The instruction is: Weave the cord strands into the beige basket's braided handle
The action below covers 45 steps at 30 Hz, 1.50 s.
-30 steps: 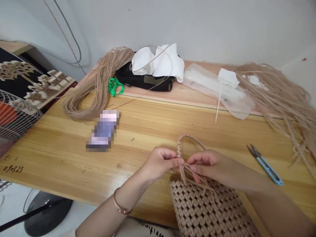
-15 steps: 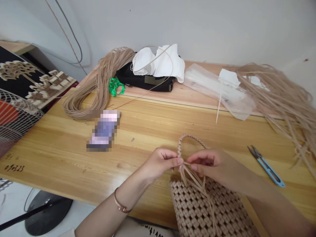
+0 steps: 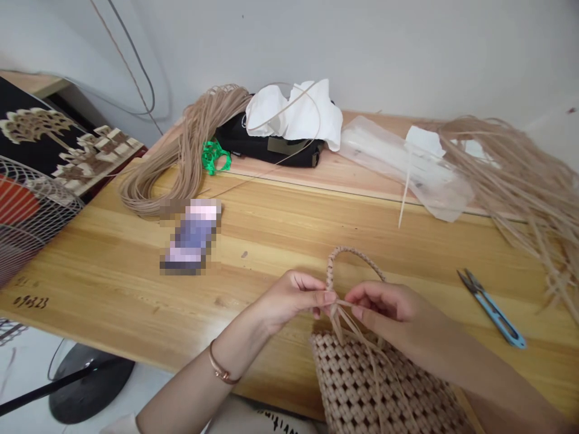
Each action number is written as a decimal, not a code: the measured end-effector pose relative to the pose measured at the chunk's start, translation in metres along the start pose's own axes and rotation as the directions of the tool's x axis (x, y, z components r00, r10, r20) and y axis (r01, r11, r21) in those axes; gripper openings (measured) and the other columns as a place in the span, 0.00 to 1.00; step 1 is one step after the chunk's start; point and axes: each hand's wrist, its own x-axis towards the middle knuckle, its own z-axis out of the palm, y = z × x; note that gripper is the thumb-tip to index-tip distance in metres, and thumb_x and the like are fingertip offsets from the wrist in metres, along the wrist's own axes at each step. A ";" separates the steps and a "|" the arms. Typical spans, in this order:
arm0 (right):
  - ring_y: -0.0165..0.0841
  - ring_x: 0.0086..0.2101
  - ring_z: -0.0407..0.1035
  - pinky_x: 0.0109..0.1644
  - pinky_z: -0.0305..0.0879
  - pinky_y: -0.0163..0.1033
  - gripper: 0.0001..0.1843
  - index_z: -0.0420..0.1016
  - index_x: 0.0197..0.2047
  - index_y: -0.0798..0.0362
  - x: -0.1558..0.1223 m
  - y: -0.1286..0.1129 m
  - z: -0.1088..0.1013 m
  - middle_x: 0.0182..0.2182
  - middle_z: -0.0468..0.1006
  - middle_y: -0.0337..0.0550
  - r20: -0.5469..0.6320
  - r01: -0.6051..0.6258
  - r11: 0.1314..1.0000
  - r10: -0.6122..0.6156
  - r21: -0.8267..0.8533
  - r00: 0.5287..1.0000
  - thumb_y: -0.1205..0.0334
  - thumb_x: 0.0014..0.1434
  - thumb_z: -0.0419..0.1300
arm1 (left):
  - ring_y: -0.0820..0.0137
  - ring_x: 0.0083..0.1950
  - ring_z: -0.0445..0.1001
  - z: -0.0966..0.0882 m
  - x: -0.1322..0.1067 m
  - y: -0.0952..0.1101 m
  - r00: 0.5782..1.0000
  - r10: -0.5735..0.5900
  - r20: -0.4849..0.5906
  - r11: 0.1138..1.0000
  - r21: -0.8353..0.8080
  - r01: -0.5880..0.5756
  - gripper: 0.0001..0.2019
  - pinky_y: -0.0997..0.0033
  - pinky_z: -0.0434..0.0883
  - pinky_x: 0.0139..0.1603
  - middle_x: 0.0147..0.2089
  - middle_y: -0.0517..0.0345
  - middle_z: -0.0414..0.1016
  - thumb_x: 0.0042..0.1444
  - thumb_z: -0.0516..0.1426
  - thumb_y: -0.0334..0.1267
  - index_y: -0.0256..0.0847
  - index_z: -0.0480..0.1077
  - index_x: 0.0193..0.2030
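A: Where are the hands?

B: The left hand (image 3: 289, 298) and the right hand (image 3: 384, 304) meet around 6 o'clock in the view, just above a tan woven cord bag (image 3: 366, 380) — right at the foot of its braided arched handle (image 3: 348, 256)

A: And the grip on each side?

B: Closed, both of them. Each hand pinches the flat tan strands (image 3: 344, 325) from its own side, and those strands fan down over the front of the bag

A: Where does the bag sit?

B: At the near edge of the pale wooden surface (image 3: 280, 241), with its lower part running out of the view

A: What lies closest to the hands?

B: Blue-handled steel thread snips (image 3: 493, 313) lie on the surface at about 4 o'clock, well clear of the right hand. A rose-gold bangle (image 3: 221, 371) circles the left wrist

A: Anything farther off?

B: A loose mass of tan strands (image 3: 520, 175) spreads at 2 o'clock, beside a clear plastic sleeve (image 3: 407, 166). At 11 o'clock there's a long looped hank of tan cord (image 3: 190, 144), a bright green plastic tangle (image 3: 213, 157), a black fabric pouch (image 3: 266, 147) and crumpled white tissue (image 3: 294, 111). The object at 9 o'clock (image 3: 192, 235) is too blurred to name — it just lies on the surface
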 end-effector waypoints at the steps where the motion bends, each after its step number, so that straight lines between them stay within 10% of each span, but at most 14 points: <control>1: 0.31 0.27 0.64 0.28 0.58 0.35 0.11 0.73 0.35 0.51 0.000 0.000 0.001 0.26 0.72 0.39 0.012 0.002 1.000 -0.002 -0.016 1.000 0.55 0.58 0.52 | 0.78 0.24 0.66 0.000 0.000 0.000 1.000 0.003 0.004 1.000 0.001 -0.003 0.12 0.78 0.62 0.27 0.22 0.58 0.74 0.42 0.66 0.43 0.33 0.76 0.22; 22: 0.30 0.27 0.64 0.30 0.59 0.34 0.11 0.72 0.33 0.53 0.004 0.001 0.008 0.24 0.70 0.38 -0.018 -0.005 0.999 0.006 0.053 1.000 0.54 0.56 0.54 | 0.78 0.23 0.59 0.005 -0.001 0.001 0.995 0.097 -0.015 0.988 0.122 -0.094 0.16 0.76 0.57 0.26 0.19 0.62 0.66 0.44 0.64 0.46 0.33 0.72 0.20; 38: 0.31 0.22 0.61 0.24 0.53 0.35 0.10 0.67 0.23 0.51 0.000 -0.008 0.017 0.18 0.68 0.37 -0.172 -0.061 0.962 0.015 -0.265 0.985 0.60 0.54 0.52 | 0.78 0.23 0.58 0.007 -0.002 -0.001 0.989 0.144 -0.048 0.964 0.233 -0.129 0.17 0.76 0.54 0.25 0.19 0.64 0.62 0.43 0.64 0.47 0.33 0.70 0.21; 45: 0.33 0.23 0.65 0.27 0.55 0.38 0.12 0.67 0.27 0.50 -0.014 -0.005 0.030 0.22 0.73 0.39 -0.222 -0.071 0.899 -0.029 -0.432 0.975 0.60 0.58 0.47 | 0.77 0.25 0.65 0.017 -0.008 -0.011 0.984 0.085 -0.157 0.996 0.037 -0.080 0.15 0.76 0.59 0.28 0.23 0.60 0.70 0.38 0.67 0.44 0.33 0.72 0.24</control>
